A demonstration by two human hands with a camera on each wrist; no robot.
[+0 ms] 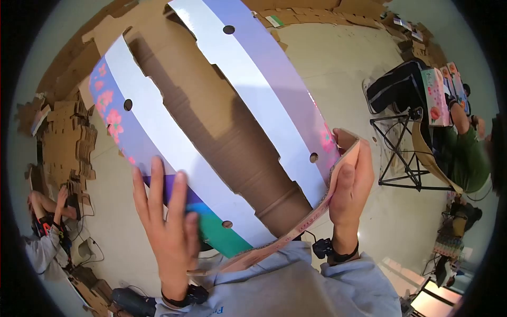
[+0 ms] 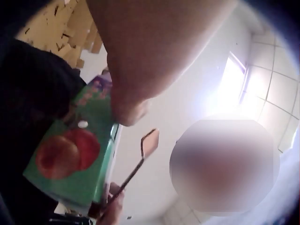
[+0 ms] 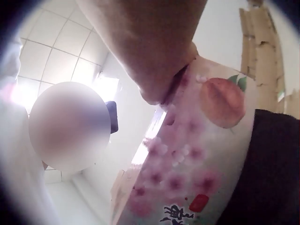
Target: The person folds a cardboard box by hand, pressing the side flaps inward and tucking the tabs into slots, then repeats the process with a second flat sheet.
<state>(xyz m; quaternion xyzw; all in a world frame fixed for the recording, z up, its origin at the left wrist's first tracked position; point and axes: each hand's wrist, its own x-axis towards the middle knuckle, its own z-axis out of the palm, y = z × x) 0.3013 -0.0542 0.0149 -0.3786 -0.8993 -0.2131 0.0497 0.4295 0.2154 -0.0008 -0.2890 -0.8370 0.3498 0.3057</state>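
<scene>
A printed cardboard carton (image 1: 145,105) fills the middle of the head view, with lilac, white and green sides and pink blossoms. Its top gapes along a long slot, showing bare brown cardboard inside. My left hand (image 1: 169,227) lies along the left side, fingers straight against the printed face. At the near right corner, my right hand (image 1: 353,187) grips a raised end flap, thumb on the inner side. The left wrist view shows the carton's green face (image 2: 70,140) with peaches; in the right wrist view, its pale face (image 3: 187,154) carries blossoms and a peach.
Flat cardboard stacks (image 1: 68,142) stand along the left wall, with more at the back. To the right, a person in green holds printed cartons (image 1: 435,98) beside a black folding-frame seat (image 1: 406,153). Another person (image 1: 50,216) sits at the left near cables.
</scene>
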